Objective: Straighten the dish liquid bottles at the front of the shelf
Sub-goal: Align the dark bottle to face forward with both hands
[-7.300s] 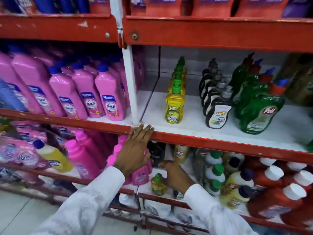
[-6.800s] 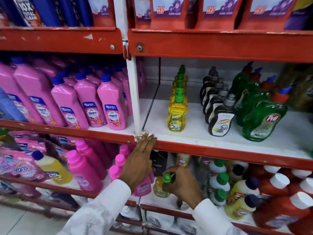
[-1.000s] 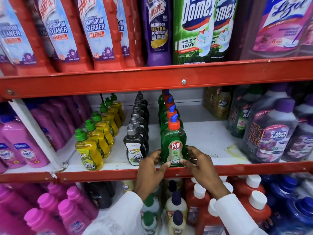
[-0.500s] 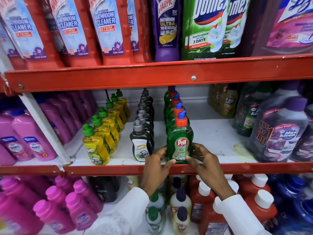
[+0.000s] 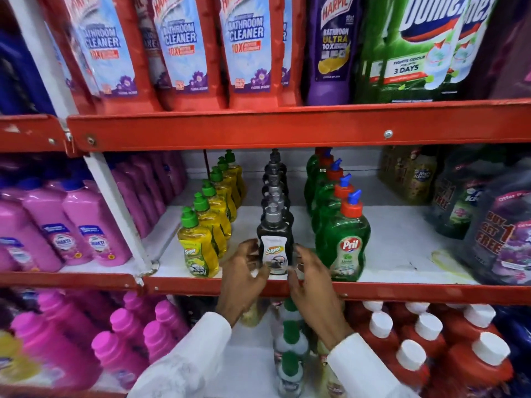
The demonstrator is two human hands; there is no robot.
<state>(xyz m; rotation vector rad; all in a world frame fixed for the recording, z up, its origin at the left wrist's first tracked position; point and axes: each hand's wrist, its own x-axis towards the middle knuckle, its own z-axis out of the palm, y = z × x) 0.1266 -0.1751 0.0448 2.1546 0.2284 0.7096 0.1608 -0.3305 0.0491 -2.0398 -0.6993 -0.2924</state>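
Three rows of dish liquid bottles stand upright on the white middle shelf [image 5: 402, 254]: yellow ones with green caps, black ones with grey caps, and green Pril ones with red caps. The front yellow bottle [image 5: 198, 254] and the front green Pril bottle [image 5: 344, 248] stand at the shelf's front edge. Between them is the front black Super bottle [image 5: 275, 248]. My left hand [image 5: 244, 277] clasps its left side and my right hand [image 5: 310, 282] its right side, fingers against its lower body. Both hands reach up over the red shelf lip.
Pink bottles [image 5: 94, 239] fill the bay to the left, behind a white upright [image 5: 120, 214]. Dark purple Max Kleen bottles [image 5: 500, 239] stand at the right. Bathroom cleaner bottles [image 5: 247, 53] line the shelf above. Red bottles with white caps [image 5: 425, 340] sit on the shelf below.
Both hands have let go of the front green Pril bottle and moved left onto the front black bottle. The camera has come closer to the shelf.
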